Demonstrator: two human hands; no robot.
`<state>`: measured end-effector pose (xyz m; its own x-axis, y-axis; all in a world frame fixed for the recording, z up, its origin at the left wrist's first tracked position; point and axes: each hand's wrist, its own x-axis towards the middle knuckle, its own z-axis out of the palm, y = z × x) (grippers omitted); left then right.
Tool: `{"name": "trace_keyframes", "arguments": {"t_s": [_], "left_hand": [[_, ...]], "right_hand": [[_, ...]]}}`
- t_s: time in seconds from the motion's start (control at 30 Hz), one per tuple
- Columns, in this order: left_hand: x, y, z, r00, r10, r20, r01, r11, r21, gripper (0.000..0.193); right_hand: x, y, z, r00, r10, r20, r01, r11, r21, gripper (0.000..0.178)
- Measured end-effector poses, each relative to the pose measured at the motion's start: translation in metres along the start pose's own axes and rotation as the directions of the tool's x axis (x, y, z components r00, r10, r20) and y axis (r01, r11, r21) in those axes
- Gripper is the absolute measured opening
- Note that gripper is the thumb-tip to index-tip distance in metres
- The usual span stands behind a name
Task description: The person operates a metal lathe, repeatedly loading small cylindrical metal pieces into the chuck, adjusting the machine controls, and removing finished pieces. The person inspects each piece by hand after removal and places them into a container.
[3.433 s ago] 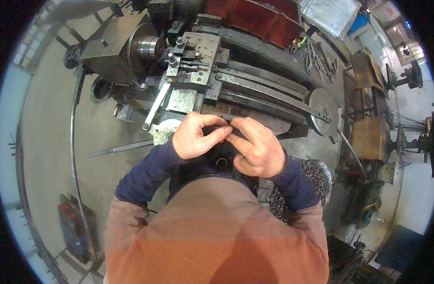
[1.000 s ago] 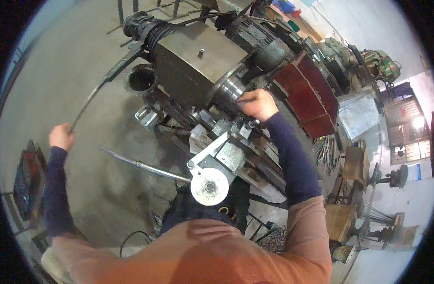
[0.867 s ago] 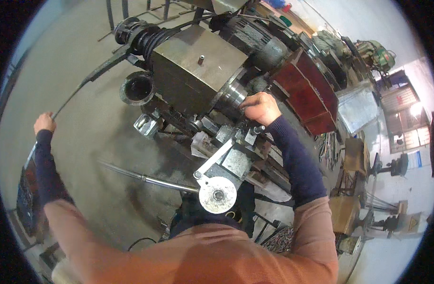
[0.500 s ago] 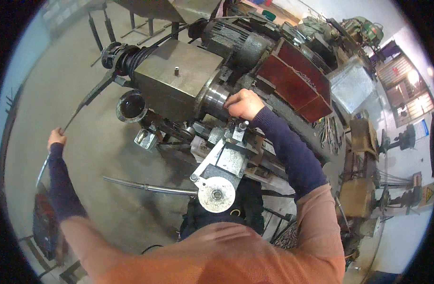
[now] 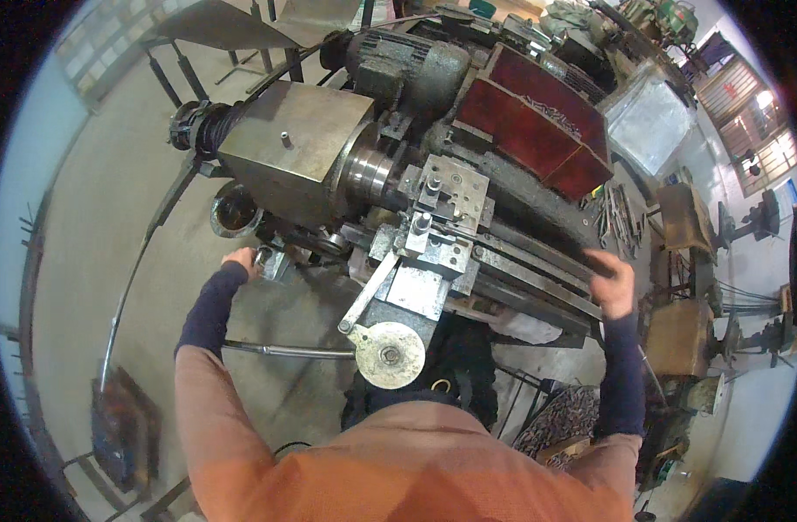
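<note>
A small metal lathe with a grey headstock [image 5: 298, 130] fills the middle. Its shiny spindle nose [image 5: 370, 177] faces the tool slide, which carries drilled steel blocks [image 5: 455, 187] and bolts. My left hand [image 5: 239, 259] is curled closed at the edge of a shiny metal box [image 5: 278, 266] below the headstock; what its fingers hold is hidden. Beyond the right end of the lathe bed [image 5: 537, 283], my right hand [image 5: 614, 283] is in the air, fingers apart, holding nothing. A round pale handwheel [image 5: 390, 355] and a flat lever [image 5: 370, 292] are between my arms.
A long thin rod lever [image 5: 130, 287] slants down at the left. Another metal bar [image 5: 285, 351] sticks out left of the handwheel. Behind the lathe are a motor [image 5: 407, 70] and a red bin [image 5: 529, 122] of small parts; tools [image 5: 620, 217] lie at its right.
My left hand has let go of the long rod lever and moved right to the shiny box. My right hand has left the spindle and moved right and down; the drilled steel blocks now show.
</note>
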<state>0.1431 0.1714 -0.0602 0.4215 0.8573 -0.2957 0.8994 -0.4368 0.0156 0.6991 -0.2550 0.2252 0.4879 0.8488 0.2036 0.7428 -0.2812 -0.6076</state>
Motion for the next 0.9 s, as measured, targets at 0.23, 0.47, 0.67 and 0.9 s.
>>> {"name": "trace_keyframes", "arguments": {"t_s": [0.23,0.47,0.67,0.9], "left_hand": [[-0.025,-0.008,-0.027,0.998,-0.038,-0.057,0.044,0.994,0.101,0.04],[-0.14,-0.065,-0.058,0.974,-0.205,-0.095,0.148,0.897,-0.417,0.042],[-0.207,-0.083,0.0,0.853,-0.495,0.164,0.299,0.206,-0.932,0.035],[-0.231,-0.028,-0.033,0.626,-0.723,0.292,0.183,-0.228,-0.956,0.028]], "right_hand": [[-0.099,0.181,-0.078,0.914,0.335,-0.231,-0.369,0.921,-0.126,0.039],[-0.212,0.287,-0.146,0.475,0.85,-0.228,-0.718,0.224,-0.659,0.061],[-0.219,0.295,-0.148,0.438,0.858,-0.268,-0.711,0.149,-0.687,0.034],[-0.325,0.289,-0.108,0.392,0.833,-0.39,-0.788,0.087,-0.609,0.036]]}}
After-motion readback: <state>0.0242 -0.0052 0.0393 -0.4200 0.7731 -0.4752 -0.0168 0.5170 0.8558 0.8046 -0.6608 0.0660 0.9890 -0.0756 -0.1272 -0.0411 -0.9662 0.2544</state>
